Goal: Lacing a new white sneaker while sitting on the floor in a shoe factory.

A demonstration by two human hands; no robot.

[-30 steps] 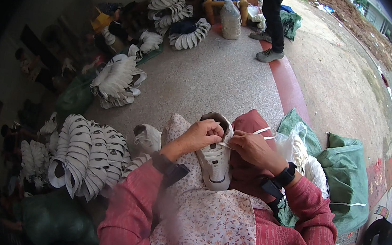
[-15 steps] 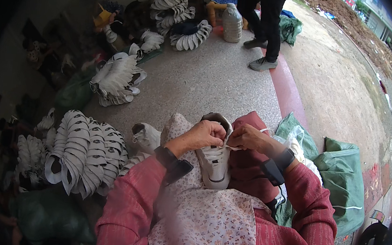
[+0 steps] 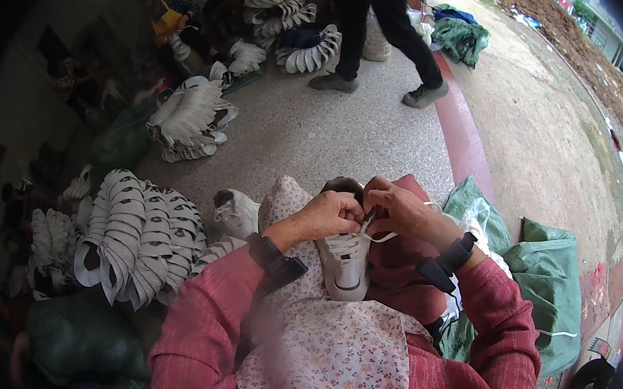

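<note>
A white sneaker (image 3: 344, 273) rests on my lap between my knees, its toe toward me and its dark-lined opening away from me. Over its upper, my left hand (image 3: 332, 215) is closed in a pinch on the white shoelace (image 3: 380, 239). My right hand (image 3: 402, 212) pinches the lace from the other side, thumb and forefinger together near the shoe's opening. A loose lace end hangs below the right fingers. The fingertips partly hide the lacing. Beneath the shoe lies a floral apron (image 3: 342, 347).
Stacked white shoe uppers (image 3: 146, 235) stand at my left, with another pile (image 3: 191, 119) farther off. A second white shoe (image 3: 236, 213) sits beside my left knee. Green sacks (image 3: 549, 292) lie at my right. A person in dark trousers (image 3: 391, 30) walks across the speckled floor (image 3: 295, 133).
My right hand has lifted slightly and turned, and a longer lace end now shows below it. My left hand stays nearly in place. The walking person has moved left, in front of the plastic jug.
</note>
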